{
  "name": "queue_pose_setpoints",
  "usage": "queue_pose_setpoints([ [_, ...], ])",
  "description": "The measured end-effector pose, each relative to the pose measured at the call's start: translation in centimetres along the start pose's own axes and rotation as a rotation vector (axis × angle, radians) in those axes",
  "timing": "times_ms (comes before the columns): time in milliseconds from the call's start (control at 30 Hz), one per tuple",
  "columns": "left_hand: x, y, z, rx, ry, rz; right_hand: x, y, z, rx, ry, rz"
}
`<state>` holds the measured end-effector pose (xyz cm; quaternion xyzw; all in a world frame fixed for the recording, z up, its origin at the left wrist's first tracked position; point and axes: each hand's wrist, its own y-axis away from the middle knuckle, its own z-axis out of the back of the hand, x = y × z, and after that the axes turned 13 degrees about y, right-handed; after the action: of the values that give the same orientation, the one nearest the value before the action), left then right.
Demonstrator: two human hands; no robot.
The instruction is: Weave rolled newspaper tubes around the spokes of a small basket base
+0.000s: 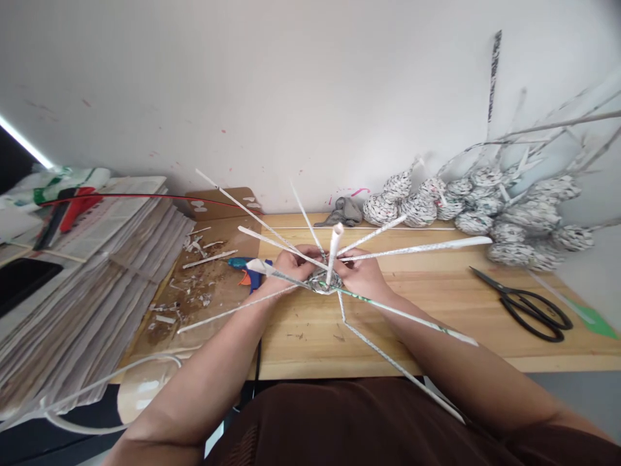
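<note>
At the middle of the wooden table is a small woven paper piece (324, 282), with several long rolled-paper strips fanning out from it in all directions. My left hand (294, 264) grips its left side, fingers bent around the strip bases. On the other side my right hand (359, 268) is closed on the piece, its fingertips partly hidden behind the strips. One thick paper tube (334, 249) stands up from the centre, toward the camera. A blue glue gun (252, 275) lies just left of my left hand.
Black scissors (528, 304) lie on the wooden table (310, 356) at right. Woven paper gourd shapes (422, 200) line the wall. A grey cloth (344, 211) sits behind my hands. Stacked newspapers (121, 259) and cardboard with paper scraps (194, 291) are at left.
</note>
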<state>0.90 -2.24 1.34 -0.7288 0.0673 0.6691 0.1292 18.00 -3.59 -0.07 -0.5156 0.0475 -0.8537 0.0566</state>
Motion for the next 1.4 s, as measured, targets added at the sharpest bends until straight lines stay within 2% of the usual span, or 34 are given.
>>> queue_pose_setpoints([
  [133,0.7,-0.3,0.0,-0.089,-0.062,-0.017,0.3,0.1,0.0,0.001,0.037,0.006],
  [300,0.3,-0.3,-0.3,-0.168,-0.058,-0.011,0.3,0.2,-0.1,0.011,-0.021,0.046],
  [367,0.2,-0.3,-0.3,-0.156,-0.004,0.008,0.3,0.2,-0.1,0.011,-0.021,0.064],
  [533,0.4,-0.5,0.1,-0.008,0.073,0.079,0.2,0.2,0.1,-0.012,0.004,0.058],
  [767,1.7,-0.6,-0.1,-0.129,0.182,0.082,-0.4,0.0,-0.4,0.016,0.009,0.033],
  [1000,1.3,-0.4,-0.5,-0.152,0.185,0.053,-0.4,-0.2,-0.1,0.100,0.015,0.089],
  [1167,1.6,-0.3,-0.4,-0.153,0.145,0.019,0.0,0.0,-0.2,0.025,0.005,0.062],
  [1400,1.1,0.0,-0.9,-0.171,0.120,0.023,0.6,0.3,-0.2,0.018,-0.002,0.057],
])
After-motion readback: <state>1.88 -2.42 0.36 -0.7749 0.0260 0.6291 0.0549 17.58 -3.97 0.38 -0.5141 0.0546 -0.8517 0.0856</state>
